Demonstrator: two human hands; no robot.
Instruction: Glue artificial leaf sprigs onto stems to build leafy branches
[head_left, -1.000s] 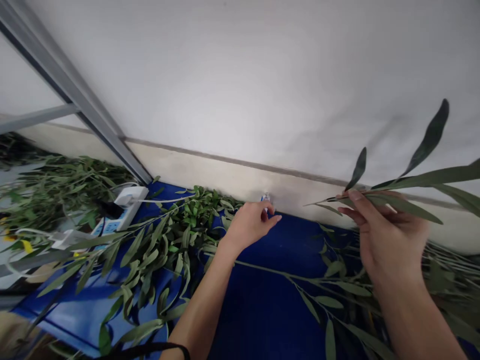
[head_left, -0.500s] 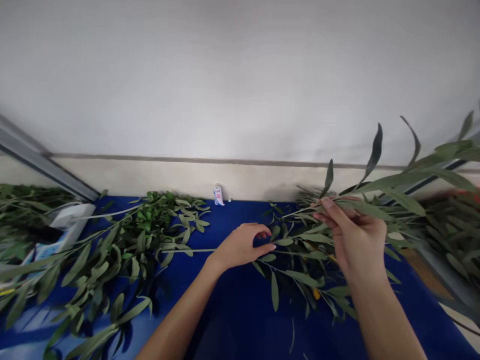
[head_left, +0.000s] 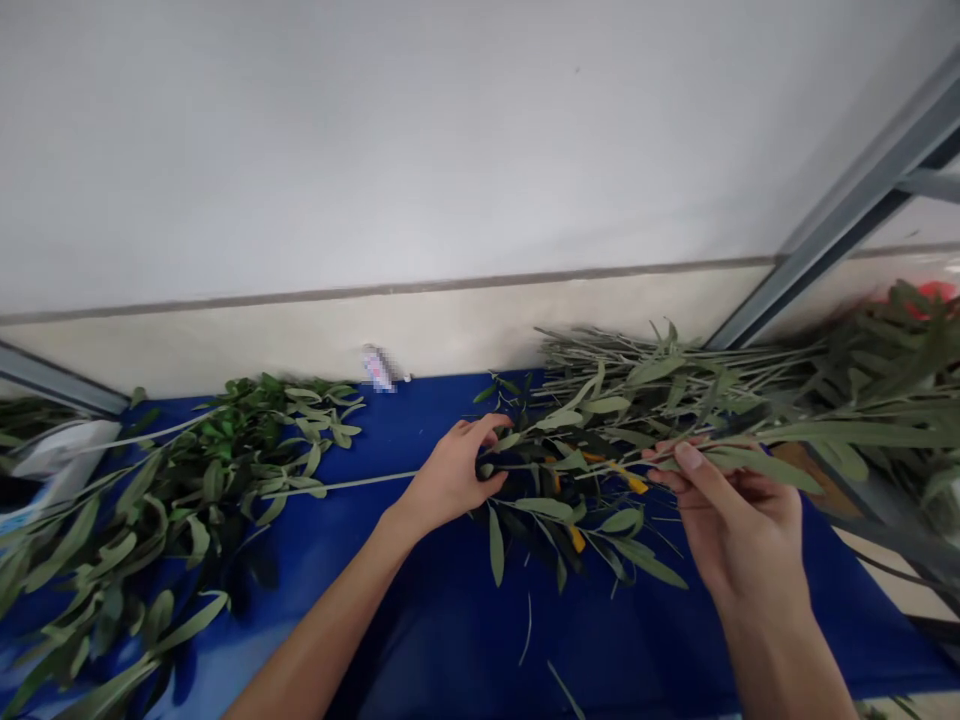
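Observation:
My right hand (head_left: 739, 520) is closed, thumb against fingers, on a leafy stem (head_left: 832, 436) with long narrow grey-green leaves; its leafy end reaches out to the right. Curved around the tips of a leafy bunch (head_left: 559, 508), my left hand (head_left: 446, 480) keeps its thumb and fingers apart, with leaves showing in the gap. Yellow bits (head_left: 576, 539) show among this bunch's leaves. A long bare stem (head_left: 352, 484) runs leftward from beneath my left hand.
Another heap of leafy branches (head_left: 214, 480) covers the left of the blue table (head_left: 465, 630). A small tube-like pack (head_left: 379, 369) stands by the wall. Cut stems (head_left: 600, 355) lie at the back right. A metal post (head_left: 840, 205) rises there, with more foliage (head_left: 892, 370) beyond.
The view has turned to the right. My right hand has come lower with the leafy stem, whose raised leaves now lie nearly level. My left hand is closer in among the bunch's leaf tips.

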